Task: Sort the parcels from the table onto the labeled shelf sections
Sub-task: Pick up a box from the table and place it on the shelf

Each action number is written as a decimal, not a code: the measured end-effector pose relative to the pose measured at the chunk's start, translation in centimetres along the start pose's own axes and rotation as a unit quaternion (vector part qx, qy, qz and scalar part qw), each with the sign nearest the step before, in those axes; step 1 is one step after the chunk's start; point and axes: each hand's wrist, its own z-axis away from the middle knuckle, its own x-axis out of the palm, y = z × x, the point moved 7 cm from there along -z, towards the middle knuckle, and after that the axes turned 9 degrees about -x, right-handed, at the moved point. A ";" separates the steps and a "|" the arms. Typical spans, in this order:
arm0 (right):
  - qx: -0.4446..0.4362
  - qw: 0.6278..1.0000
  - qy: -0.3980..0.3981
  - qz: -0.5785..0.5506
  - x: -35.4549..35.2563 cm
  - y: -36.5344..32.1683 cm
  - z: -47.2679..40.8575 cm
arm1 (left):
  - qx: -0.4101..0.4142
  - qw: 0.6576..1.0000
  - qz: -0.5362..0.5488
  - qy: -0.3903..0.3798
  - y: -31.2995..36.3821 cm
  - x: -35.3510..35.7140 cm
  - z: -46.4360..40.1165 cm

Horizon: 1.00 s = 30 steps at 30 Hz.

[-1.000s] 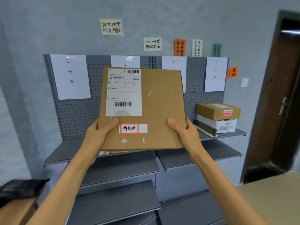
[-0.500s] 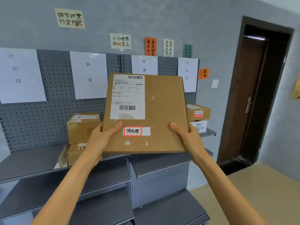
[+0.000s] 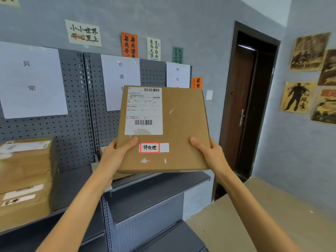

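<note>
A flat brown cardboard parcel is held up in front of the grey pegboard shelf unit. It carries a white shipping label at upper left and a small red-framed sticker reading 待处理. My left hand grips its lower left corner and my right hand its lower right corner, thumbs on the face. Paper section signs hang on the pegboard: 异常 at left, 处理中 in the middle, 待处 at right, the last two partly hidden by the parcel.
Two stacked brown boxes sit on the shelf under the left sign. Another parcel is mostly hidden behind my left hand. Grey shelf boards step out below. A dark door stands at right, posters on the right wall, tan floor beneath.
My view has swung right and come closer to the shelves. The parcel stays in both hands and now stands before the middle and right signs, covering the boxes at the right end.
</note>
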 end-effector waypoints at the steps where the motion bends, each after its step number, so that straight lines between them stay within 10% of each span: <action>1: 0.002 1.000 0.001 0.006 -0.5 0.5 -1.4 | -0.004 1.000 0.004 -0.004 -0.2 0.9 -1.3; 14: 0.033 0.998 0.053 0.028 -6.5 6.3 -13.3 | 0.005 0.997 -0.003 -0.082 -0.6 11.2 -13.2; 30: 0.045 0.997 -0.031 -0.061 -12.0 13.9 -29.8 | 0.005 1.000 0.007 0.010 -1.3 21.1 -23.3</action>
